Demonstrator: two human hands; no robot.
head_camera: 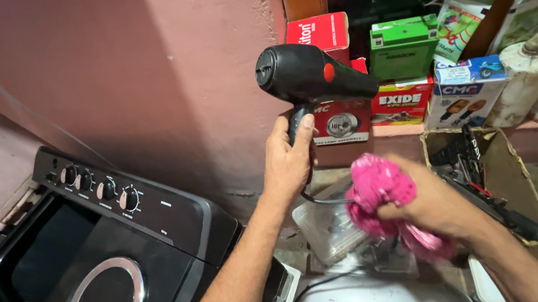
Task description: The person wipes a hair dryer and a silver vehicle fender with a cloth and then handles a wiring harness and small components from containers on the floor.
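My left hand (290, 159) grips the handle of a black hair dryer (307, 73) with a red button, held upright in front of the pink wall, its nozzle pointing right. Its black cord hangs down below the hand. My right hand (431, 204) is closed around a bunched pink cloth (376, 189), held just below and to the right of the dryer. The two hands are apart, and the cloth does not touch the dryer.
A black washing machine (93, 256) with several knobs fills the lower left. Red, green and blue cartons (403, 100) are stacked on a ledge behind. An open cardboard box (504, 166) of parts sits right; clear plastic containers (327, 228) lie below the hands. A white cylinder (525, 81) stands far right.
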